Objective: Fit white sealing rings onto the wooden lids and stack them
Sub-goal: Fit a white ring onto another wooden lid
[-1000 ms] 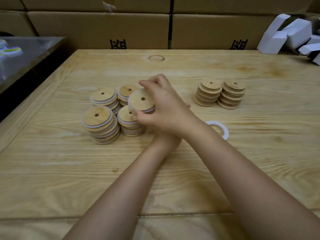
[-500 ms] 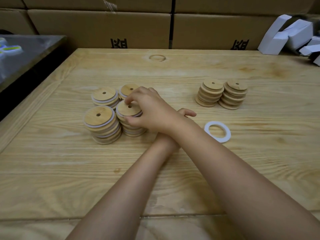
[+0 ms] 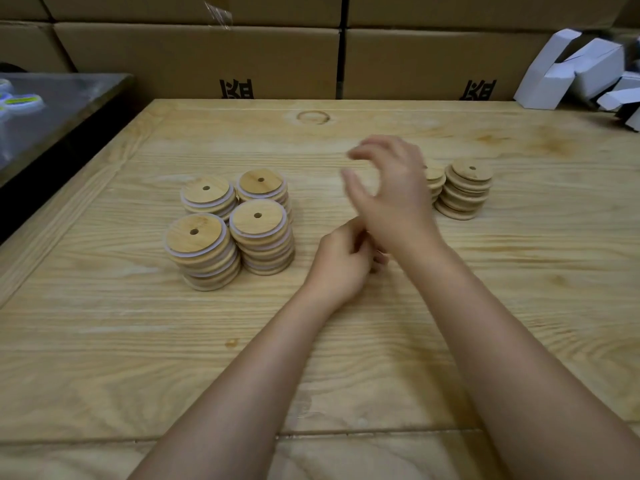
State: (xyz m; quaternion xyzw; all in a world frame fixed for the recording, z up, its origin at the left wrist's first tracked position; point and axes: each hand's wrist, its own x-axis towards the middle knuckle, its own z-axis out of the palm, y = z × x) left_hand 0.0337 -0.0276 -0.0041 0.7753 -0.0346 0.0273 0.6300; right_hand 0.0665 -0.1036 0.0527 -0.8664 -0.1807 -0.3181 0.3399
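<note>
**Right hand (image 3: 388, 188) is held over the tabletop (image 3: 346, 358), fingers (image 3: 360, 152) spread and empty, just left of the bare lids (image 3: 465, 192).**
The lids are judged light, stiff and smooth, best pinched across the rim. Ringed stacks (image 3: 232, 226) are set well left of them. The left hand (image 3: 341, 261) is curled; any hold cannot be told. No loose ring is seen.

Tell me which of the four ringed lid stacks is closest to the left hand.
The front-right stack of that group; the other three stand farther left or farther back from the left hand.
</note>
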